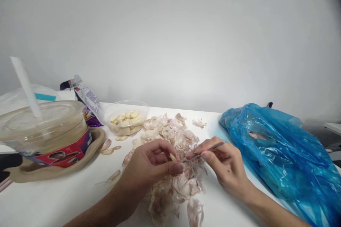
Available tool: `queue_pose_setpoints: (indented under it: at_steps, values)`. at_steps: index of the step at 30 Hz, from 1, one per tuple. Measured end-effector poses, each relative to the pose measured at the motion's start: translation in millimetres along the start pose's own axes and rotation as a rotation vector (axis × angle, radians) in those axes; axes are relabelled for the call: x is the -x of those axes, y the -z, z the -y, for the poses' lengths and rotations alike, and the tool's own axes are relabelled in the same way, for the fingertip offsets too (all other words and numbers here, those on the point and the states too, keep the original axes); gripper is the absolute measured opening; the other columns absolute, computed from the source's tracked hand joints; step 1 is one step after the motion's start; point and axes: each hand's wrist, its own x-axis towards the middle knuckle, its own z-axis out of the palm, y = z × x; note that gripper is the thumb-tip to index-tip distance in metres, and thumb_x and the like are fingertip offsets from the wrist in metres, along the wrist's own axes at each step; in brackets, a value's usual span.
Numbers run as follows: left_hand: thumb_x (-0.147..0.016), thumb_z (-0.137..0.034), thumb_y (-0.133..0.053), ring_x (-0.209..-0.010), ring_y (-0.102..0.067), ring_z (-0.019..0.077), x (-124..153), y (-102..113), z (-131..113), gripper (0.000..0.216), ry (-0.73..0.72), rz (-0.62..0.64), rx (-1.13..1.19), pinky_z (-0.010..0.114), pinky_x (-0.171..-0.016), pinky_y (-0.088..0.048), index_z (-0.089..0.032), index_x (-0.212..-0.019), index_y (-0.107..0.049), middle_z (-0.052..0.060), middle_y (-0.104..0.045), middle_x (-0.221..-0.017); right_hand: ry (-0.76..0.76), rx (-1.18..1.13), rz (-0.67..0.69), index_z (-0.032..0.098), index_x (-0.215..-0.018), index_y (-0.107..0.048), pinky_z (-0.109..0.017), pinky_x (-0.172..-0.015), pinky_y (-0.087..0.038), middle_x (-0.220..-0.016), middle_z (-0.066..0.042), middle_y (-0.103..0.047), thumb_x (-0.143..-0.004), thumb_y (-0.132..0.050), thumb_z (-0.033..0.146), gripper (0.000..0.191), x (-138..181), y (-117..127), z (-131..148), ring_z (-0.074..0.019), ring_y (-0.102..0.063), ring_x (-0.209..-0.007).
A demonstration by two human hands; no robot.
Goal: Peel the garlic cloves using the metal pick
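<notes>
My left hand point(149, 166) is closed, pinching a pale garlic clove point(173, 157) between thumb and fingers. In my right hand point(225, 165), also closed, is a thin metal tool point(210, 149) whose tip meets the clove. Both hands hover over a heap of papery pink garlic skins point(176, 181) on the white table point(66, 198). A clear plastic bowl point(126, 117) of peeled cloves stands behind the heap, with a few loose cloves point(110, 148) lying to its left.
A lidded drink cup point(45, 131) with a white straw sits on a brown paper bag at the left. A snack packet point(87, 101) leans behind it. A crumpled blue plastic bag point(282, 152) fills the right side. A white wall is behind.
</notes>
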Motion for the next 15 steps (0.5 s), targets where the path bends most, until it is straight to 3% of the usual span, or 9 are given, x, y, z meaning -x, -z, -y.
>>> queue_pose_setpoints:
  at_steps: [9, 12, 15]
  values:
    - [-0.06, -0.009, -0.072, -0.049, -0.06, 0.0103, -3, 9, 2, 0.012, -0.058, -0.074, 0.02, 0.019, -0.05, -0.047, -0.016, -0.063, -0.063, -0.003, -0.067, -0.049, 0.002, -0.028, -0.057, 0.019, -0.085, -0.06, -0.028, -0.064, -0.054, -0.078, -0.004, -0.068, -0.088, -0.05, 0.017, 0.011, -4, 2, 2, -0.0161, -0.066, -0.074]
    - [-0.064, -0.015, -0.072, -0.056, -0.064, 0.0106, -3, 12, 2, 0.012, -0.061, -0.088, 0.054, 0.019, -0.055, -0.05, -0.018, -0.074, -0.067, -0.003, -0.069, -0.057, 0.083, 0.129, -0.077, 0.02, -0.087, -0.06, -0.029, -0.066, -0.052, -0.079, -0.004, -0.067, -0.087, -0.05, 0.015, 0.012, -6, 5, 0, -0.0163, -0.065, -0.076]
    - [-0.065, -0.019, -0.072, -0.06, -0.065, 0.0111, -3, 13, 3, 0.018, -0.049, -0.076, 0.094, 0.022, -0.061, -0.052, -0.019, -0.083, -0.069, -0.003, -0.07, -0.065, 0.124, 0.358, 0.002, 0.019, -0.086, -0.061, -0.027, -0.062, -0.05, -0.075, -0.003, -0.065, -0.085, -0.051, 0.014, 0.011, -6, 6, -4, -0.0153, -0.063, -0.069]
